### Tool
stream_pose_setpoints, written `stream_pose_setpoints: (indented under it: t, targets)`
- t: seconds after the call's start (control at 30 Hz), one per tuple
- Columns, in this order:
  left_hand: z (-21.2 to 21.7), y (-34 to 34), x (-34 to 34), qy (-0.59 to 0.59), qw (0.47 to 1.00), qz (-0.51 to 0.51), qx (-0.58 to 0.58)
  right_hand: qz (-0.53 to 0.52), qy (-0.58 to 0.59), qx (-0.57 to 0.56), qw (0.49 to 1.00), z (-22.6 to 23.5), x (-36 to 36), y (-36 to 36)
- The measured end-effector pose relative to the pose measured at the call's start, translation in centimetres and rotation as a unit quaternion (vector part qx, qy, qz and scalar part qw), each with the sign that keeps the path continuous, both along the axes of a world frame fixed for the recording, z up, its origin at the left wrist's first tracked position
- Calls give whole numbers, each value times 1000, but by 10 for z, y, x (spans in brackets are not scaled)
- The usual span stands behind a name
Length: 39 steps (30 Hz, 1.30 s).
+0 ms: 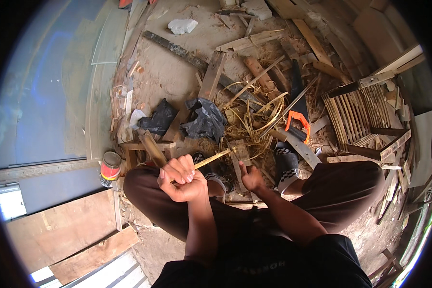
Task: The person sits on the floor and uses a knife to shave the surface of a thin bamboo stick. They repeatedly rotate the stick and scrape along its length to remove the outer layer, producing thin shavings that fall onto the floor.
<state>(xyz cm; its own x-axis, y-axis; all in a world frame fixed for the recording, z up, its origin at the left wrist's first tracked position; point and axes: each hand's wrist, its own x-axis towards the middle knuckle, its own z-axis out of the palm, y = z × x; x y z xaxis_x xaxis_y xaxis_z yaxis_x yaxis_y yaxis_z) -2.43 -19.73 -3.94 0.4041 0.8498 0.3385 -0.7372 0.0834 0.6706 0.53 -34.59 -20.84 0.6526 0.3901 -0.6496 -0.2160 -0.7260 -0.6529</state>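
Note:
My left hand (182, 179) is closed in a fist around a thin, pale strip of bamboo or wood (213, 158). The strip slants up to the right, over my lap. At its far end it meets the thin dark blade of a knife (227, 143), which points up and away. My right hand (252, 177) is closed at the near end of this blade; the handle is mostly hidden in the fingers. Below the strip's tip, between my feet, stands a narrow wooden board (240, 168). Curly pale shavings (254, 120) lie heaped just beyond.
A saw with an orange handle (298, 126) lies right of the shavings. Black plastic bags (204, 120) are at their left. A slatted wooden frame (357, 117) stands at right, a paint can (111, 165) at left. Planks (213, 74) and scraps litter the floor ahead.

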Motion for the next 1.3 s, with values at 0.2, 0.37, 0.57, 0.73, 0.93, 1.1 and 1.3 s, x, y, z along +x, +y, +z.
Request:
stream_pose_setpoints:
  t: [0.2,0.37,0.57,0.73,0.93,1.1,1.3]
  targets:
    - [2,-6,4,4,1000,21,14,57,-16,225,973,62,-7,17]
    - [1,-3,6,7,1000,27,9,-127,115,45,984,-22,-17,18]
    - [1,-3,1,-3,998,55,-17,28,27,73,997,6,-9,11]
    - [1,-9,6,7,999,40,8,4,-37,171,985,2,-20,11]
    - [1,-6,4,7,999,49,6,10,45,-28,999,-20,-1,6]
    - [2,-7,7,-7,999,37,7,40,-86,294,951,5,-10,6]
    - [0,-1,3,-3,999,39,-11,40,66,-51,996,-48,6,-12]
